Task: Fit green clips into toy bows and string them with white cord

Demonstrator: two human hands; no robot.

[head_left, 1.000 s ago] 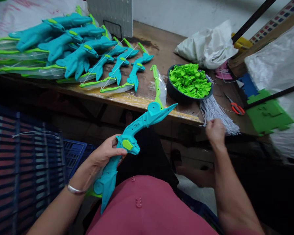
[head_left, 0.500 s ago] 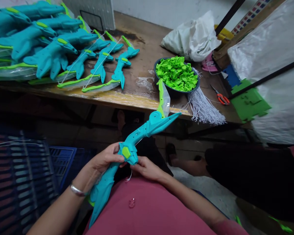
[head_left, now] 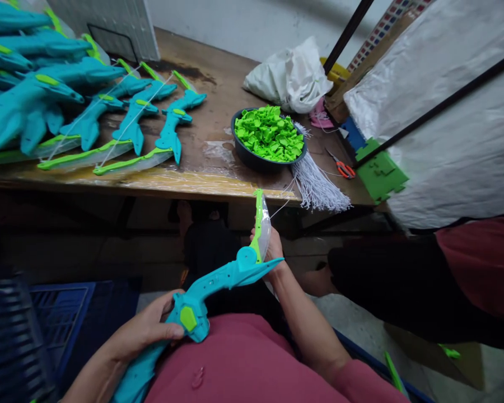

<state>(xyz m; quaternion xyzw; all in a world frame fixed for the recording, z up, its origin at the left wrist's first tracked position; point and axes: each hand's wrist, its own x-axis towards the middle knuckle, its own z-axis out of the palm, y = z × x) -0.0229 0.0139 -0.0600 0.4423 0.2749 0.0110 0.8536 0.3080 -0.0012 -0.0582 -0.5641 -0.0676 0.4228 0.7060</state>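
OK, your left hand (head_left: 153, 324) clasps teal bow (head_left: 214, 282) mid-body, bow slanting from red shirt (head_left: 239, 364) up toward counter (head_left: 218, 92). Your right hand (head_left: 276, 249) partly hidden behind green limb (head_left: 258, 224); can't tell its grip.

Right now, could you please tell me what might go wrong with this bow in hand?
The white string by the right hand could snag on the green limb of the bow. The string bundle reaches the table edge, so it might slip off if brushed. The dark bowl is heaped with green pieces, so a knock might spill some.
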